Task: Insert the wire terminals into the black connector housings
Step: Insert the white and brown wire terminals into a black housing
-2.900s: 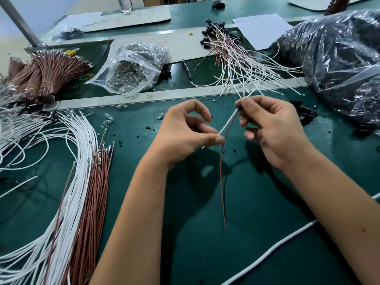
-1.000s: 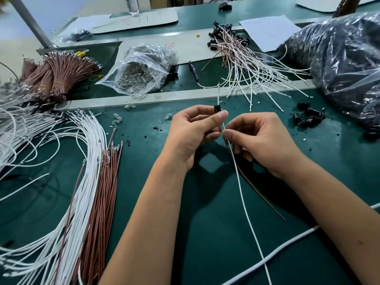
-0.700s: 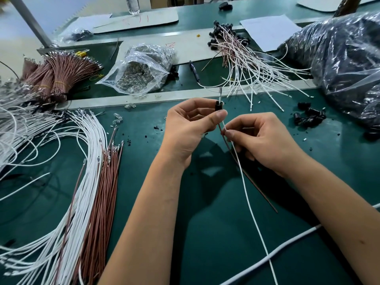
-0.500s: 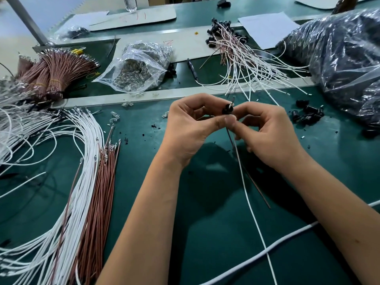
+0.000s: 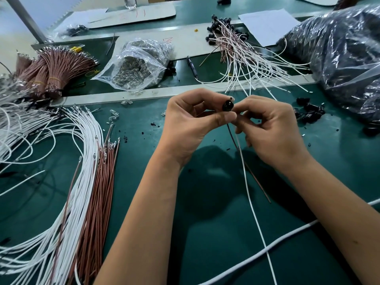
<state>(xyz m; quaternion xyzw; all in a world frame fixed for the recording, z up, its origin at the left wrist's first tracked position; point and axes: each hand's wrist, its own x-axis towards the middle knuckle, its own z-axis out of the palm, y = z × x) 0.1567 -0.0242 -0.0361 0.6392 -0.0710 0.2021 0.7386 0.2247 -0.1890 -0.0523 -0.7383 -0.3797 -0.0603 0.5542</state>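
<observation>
Both hands (image 5: 230, 120) pinch black housing (image 5: 227, 105) — loose housings (image 5: 309, 112) right, wire bundles (image 5: 90, 171) left.

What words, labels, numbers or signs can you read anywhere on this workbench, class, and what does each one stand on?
No printed text can be read anywhere.
Red pen strokes on the far cardboard sheet: no legible characters.
A small red scribble on the nearer cardboard sheet: too blurred to read.
The white paper: no writing shows.
The pen: any marking too small to tell.
</observation>
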